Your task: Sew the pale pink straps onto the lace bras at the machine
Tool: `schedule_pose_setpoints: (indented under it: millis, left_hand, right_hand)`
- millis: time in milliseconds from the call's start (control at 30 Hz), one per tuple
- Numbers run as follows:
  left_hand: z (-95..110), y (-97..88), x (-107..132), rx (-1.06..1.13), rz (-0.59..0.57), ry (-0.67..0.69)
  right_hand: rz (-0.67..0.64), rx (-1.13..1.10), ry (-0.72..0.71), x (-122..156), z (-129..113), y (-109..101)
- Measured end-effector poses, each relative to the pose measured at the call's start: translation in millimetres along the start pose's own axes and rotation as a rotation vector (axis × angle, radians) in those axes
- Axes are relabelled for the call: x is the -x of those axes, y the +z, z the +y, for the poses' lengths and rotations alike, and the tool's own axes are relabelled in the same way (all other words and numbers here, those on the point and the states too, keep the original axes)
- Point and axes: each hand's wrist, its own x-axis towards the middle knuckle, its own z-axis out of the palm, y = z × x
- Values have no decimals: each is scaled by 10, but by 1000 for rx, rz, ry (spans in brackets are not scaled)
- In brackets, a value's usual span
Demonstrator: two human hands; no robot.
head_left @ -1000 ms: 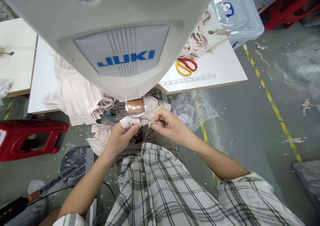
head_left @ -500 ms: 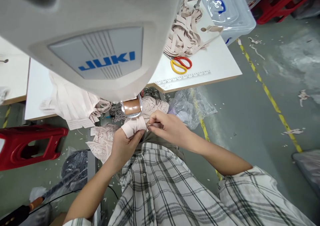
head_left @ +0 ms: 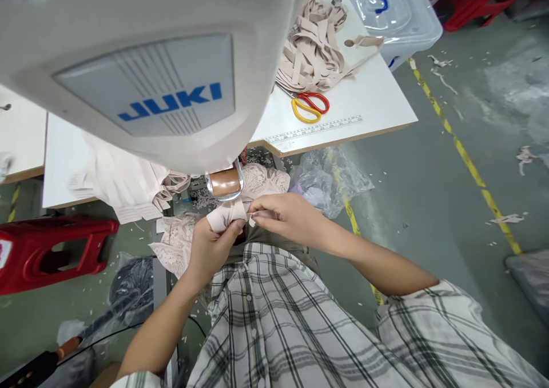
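Just below the head of a white JUKI sewing machine (head_left: 171, 142), my left hand (head_left: 213, 246) is closed around a folded pale pink fabric band (head_left: 227, 215), thumb pressed on top. My right hand (head_left: 285, 219) pinches a narrow end of pale pink fabric (head_left: 254, 219) at the band's right side; whether that end belongs to the same piece I cannot tell. Pale pink lace fabric (head_left: 263, 180) lies behind my hands, and more lace (head_left: 175, 242) hangs left of my left hand.
Scissors (head_left: 309, 107) with red and yellow handles lie near a ruler (head_left: 317, 128) on the white table (head_left: 386, 102). Behind them is a heap of fabric strips (head_left: 315, 51). A strip stack (head_left: 128, 176) overhangs the left table. A red stool (head_left: 55, 254) and clear plastic bin (head_left: 398, 11) flank the workplace.
The right hand has shifted slightly left and its fingers have closed further on the fabric end. The left hand keeps its hold on the band. The camera view has shifted slightly.
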Motion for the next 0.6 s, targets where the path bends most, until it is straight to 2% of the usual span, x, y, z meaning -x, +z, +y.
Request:
schedule_pose_setpoints:
  millis: [133, 333, 500, 600]
  left_hand:
    - [2, -11, -2, 56, 21, -35]
    - [28, 25, -1, 103, 17, -50]
    - [27, 46, -12, 150, 20, -118]
    - [71, 29, -3, 142, 44, -131]
  right_hand:
    - [-26, -64, -51, -40, 35, -52]
    - [-109, -265, 24, -93, 52, -99]
    - [-50, -274, 71, -92, 62, -59]
    - [29, -175, 110, -84, 46, -35]
